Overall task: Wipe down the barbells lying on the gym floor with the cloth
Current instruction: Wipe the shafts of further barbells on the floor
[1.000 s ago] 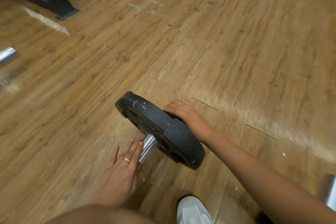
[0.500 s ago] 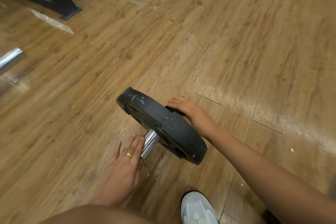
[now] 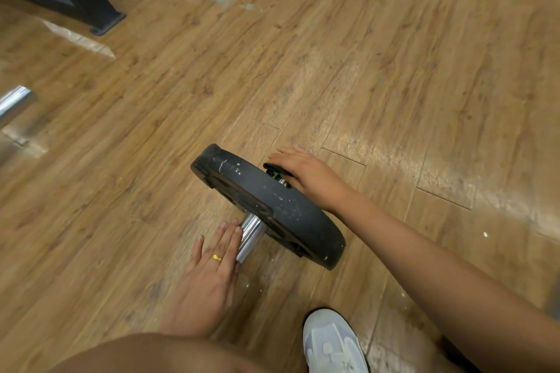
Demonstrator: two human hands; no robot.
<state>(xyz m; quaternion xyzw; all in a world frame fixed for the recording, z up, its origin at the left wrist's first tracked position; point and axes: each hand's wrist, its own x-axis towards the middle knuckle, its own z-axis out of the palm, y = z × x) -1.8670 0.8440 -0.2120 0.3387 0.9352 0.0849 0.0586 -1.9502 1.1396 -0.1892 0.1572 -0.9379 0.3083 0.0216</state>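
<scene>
The barbell (image 3: 257,224) lies on the wooden floor (image 3: 378,76) just ahead of my shoe, its black plate (image 3: 281,200) standing on edge; my left hand (image 3: 209,275) is flat, fingers straight against the chrome sleeve (image 3: 248,241); my right hand (image 3: 309,175) lies over a dark piece (image 3: 274,171) behind the plate, and whether it grips I cannot tell; I judge this thing heavy, rigid and prone to roll, the chrome slick; better to steady the plate's rim and wipe along the sleeve.
</scene>
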